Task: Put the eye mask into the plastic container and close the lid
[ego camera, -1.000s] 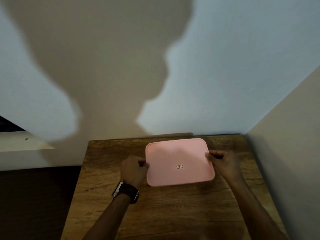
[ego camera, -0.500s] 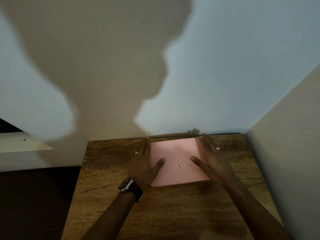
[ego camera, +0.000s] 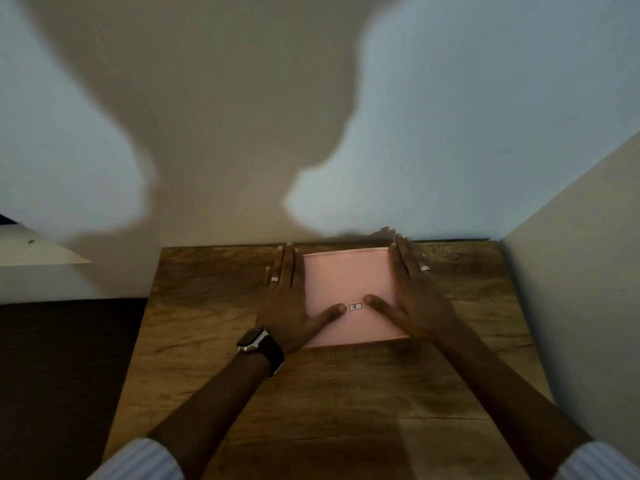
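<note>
A pink plastic container (ego camera: 348,282) lies on the wooden table, its flat lid on top with a small label near the front. My left hand (ego camera: 289,299) lies flat over the lid's left edge, fingers straight, thumb pointing inward onto the lid. My right hand (ego camera: 414,296) lies flat over the right edge in the same way. Both thumbs nearly meet at the label. The eye mask is not visible; the lid hides the inside.
The wooden table (ego camera: 311,410) stands against a pale wall, with a second wall (ego camera: 581,271) close on the right. A dark floor (ego camera: 62,375) lies to the left. A white ledge (ego camera: 38,251) juts out at the far left.
My hands went from gripping the lid's left and right sides with curled fingers to lying flat and spread on top of the lid. The container stayed in place.
</note>
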